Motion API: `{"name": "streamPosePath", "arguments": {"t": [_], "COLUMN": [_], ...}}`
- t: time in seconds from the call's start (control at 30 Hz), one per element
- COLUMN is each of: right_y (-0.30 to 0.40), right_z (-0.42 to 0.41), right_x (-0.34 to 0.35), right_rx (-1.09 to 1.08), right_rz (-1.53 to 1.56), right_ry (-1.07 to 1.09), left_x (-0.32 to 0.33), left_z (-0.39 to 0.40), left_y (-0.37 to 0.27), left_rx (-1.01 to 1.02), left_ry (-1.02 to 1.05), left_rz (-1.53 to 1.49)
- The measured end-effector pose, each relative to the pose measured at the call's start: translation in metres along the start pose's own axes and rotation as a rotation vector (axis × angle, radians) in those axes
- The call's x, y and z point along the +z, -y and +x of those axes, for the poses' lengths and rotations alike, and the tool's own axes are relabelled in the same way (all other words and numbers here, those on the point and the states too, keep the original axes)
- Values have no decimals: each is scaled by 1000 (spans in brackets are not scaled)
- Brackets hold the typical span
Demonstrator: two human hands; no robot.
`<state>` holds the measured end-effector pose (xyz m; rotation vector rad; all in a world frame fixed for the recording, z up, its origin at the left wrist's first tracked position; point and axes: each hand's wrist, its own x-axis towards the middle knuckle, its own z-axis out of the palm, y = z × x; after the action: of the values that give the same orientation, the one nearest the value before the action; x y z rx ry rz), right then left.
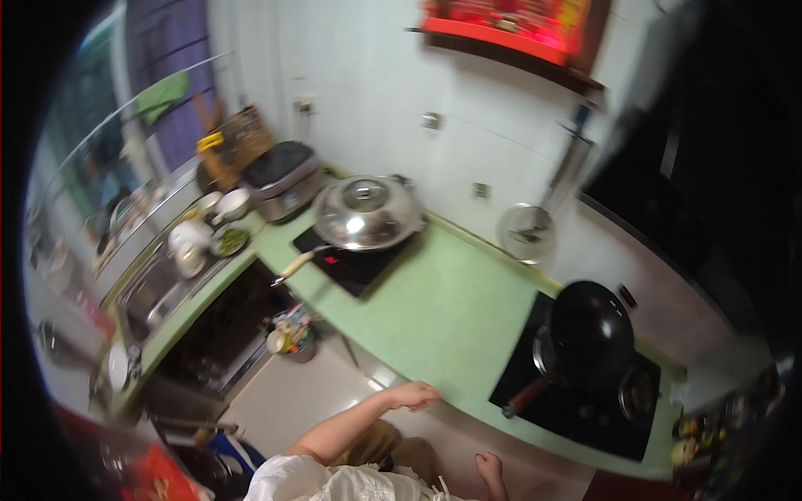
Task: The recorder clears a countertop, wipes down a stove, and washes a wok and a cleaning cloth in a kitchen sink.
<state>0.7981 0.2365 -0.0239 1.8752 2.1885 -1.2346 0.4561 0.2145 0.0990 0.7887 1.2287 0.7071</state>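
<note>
My left hand (415, 396) is at the front edge of the green countertop (438, 300), its fingers curled and nothing visible in them. Lower and to the right, my right hand (489, 466) hangs in front of the counter in a loose fist, apparently bare. Whether my left hand touches the edge I cannot tell. Beyond it, a lidded pan (369, 216) with a pale handle rests on a lit induction cooker (357, 272). To the right, a black wok (592, 329) with a wooden handle sits tilted on the black gas hob (564, 410).
A rice cooker (282, 178) stands in the corner. At left are a steel sink (150, 300), a plate of greens (230, 240) and white bowls (234, 203). A full waste bin (299, 351) is on the floor. A strainer (527, 241) hangs on the wall; bottles (702, 432) crowd the right end.
</note>
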Motion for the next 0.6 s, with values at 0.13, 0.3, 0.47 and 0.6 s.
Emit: {"name": "streamPosePath", "arguments": {"t": [0.13,0.3,0.47,0.6], "right_y": [85,207,396,544], "right_z": [4,12,-26,-52], "right_x": [48,138,217,268], "right_rx": [-191,-384,-546,-749], "right_rz": [-81,-55,281,438], "right_ry": [119,226,410,578], "left_x": [-107,-189,-249,-270], "left_z": [-138,-349,-514,-621], "left_y": [72,120,173,162], "left_rx": [71,176,550,850], "left_ry": [-545,-1282,-1606,-1642], "left_rz": [-235,-403,-480,-377]}}
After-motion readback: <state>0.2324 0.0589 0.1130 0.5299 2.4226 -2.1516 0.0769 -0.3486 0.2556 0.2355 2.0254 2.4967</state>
